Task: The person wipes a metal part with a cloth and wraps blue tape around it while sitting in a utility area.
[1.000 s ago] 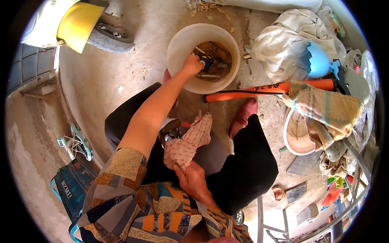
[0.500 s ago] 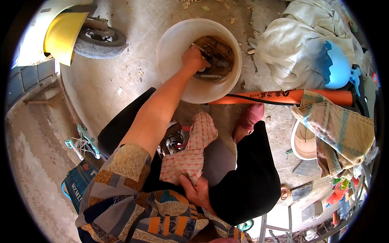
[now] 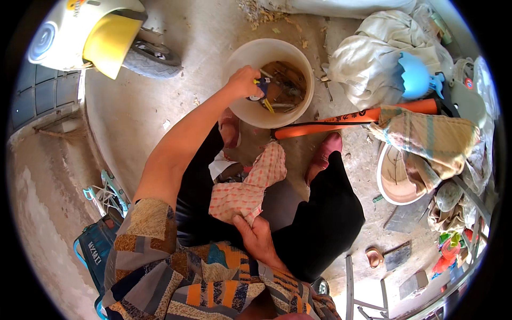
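My left hand point(image 3: 246, 82) is closed on a dark blue and yellow tool point(image 3: 264, 89) over the left side of a white plastic bucket point(image 3: 250, 57). The tool's exact kind is unclear. Several rusty metal tools and parts point(image 3: 288, 88) lie in the bottom of the bucket. Close to my lap, my right hand point(image 3: 257, 238) pinches the lower edge of a red-and-white checked cloth point(image 3: 240, 200). The cloth stretches up between my knees, over a low object that it mostly hides.
A long orange tube point(image 3: 346, 120) lies just right of the bucket. Farther right are a pale cloth heap point(image 3: 368, 58), a light blue jagged-edged item point(image 3: 415, 77) and a round basin point(image 3: 384, 178) partly under a plaid cloth point(image 3: 426, 133). A wheel point(image 3: 152, 58) stands at upper left.
My left hand has risen from the bucket's contents toward its left rim, bringing out the blue and yellow tool. My right hand stays on the cloth. The view has shifted slightly.
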{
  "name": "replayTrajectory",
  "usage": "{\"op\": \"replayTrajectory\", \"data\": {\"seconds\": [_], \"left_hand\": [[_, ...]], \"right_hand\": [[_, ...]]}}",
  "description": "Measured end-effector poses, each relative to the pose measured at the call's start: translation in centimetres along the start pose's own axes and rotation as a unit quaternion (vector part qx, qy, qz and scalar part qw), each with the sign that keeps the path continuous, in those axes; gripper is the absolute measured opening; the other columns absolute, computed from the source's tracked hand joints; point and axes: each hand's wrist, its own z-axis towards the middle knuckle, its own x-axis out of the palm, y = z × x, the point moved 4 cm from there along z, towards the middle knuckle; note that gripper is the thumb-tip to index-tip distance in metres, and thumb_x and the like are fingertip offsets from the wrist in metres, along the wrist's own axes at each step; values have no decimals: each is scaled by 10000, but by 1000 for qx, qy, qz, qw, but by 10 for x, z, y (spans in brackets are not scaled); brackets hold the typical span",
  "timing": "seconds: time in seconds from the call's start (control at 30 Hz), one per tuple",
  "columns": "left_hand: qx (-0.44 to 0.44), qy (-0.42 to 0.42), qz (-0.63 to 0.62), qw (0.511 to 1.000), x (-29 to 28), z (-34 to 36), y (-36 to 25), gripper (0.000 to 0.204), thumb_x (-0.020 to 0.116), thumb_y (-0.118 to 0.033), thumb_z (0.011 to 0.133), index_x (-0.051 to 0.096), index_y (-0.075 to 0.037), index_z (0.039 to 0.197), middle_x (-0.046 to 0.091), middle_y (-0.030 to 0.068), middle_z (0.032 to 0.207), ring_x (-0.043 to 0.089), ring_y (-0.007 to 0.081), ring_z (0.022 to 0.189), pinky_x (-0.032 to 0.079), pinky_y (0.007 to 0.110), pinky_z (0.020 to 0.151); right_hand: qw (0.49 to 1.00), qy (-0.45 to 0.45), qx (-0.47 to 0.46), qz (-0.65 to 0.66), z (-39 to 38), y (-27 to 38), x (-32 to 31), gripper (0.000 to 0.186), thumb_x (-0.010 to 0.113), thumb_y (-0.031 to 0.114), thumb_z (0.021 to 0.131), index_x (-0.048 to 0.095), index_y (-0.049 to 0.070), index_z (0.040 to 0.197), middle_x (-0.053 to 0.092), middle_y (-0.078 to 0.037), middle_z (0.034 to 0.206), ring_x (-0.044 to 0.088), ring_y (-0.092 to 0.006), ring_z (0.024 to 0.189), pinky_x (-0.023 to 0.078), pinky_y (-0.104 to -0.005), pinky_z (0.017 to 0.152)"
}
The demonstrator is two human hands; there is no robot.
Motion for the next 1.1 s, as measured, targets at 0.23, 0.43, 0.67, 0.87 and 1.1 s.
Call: {"op": "replayTrajectory", "data": {"seconds": [0.23,0.43,0.67,0.87,1.1], "left_hand": [[-115,43,-469,875,-76,-114,-57,331,714,-55,702,596,11,1004,626,64,891,603,159,824,482,299,739],[-38,67,-704,706,-81,-219,-92,411,617,-21,752,510,11,1147,622,111,987,623,216,886,518,340,796],[10,104,-767,633,-21,-329,-109,442,591,-19,728,504,11,1160,584,114,1062,599,204,966,485,325,859],[-33,-1,-760,649,13,-336,-102,413,627,-59,749,502,6,1138,585,74,997,591,157,885,492,298,805],[-26,41,-845,532,11,-344,-100,327,564,-130,825,519,-47,1137,610,75,1004,611,175,848,511,363,741]], "right_hand": [[998,-24,-49,-28,-15,-21,5,242,563,193,900,577,-48,889,542,-95,690,483,-129,671,421,-309,614],[986,-80,-12,145,-13,-26,-2,270,540,136,895,592,-39,1094,618,-48,994,559,-114,891,445,-258,807],[966,-101,-43,233,-10,-36,-10,287,508,177,918,568,-11,1126,623,-72,1027,604,-165,907,472,-287,808],[959,-7,-119,259,-28,-14,-8,387,516,284,920,515,3,1185,587,-72,1106,562,-192,1012,421,-330,913],[972,9,-136,192,-59,-11,-1,479,444,323,938,454,-27,1265,524,-110,1244,498,-233,1155,354,-377,1006]]}}
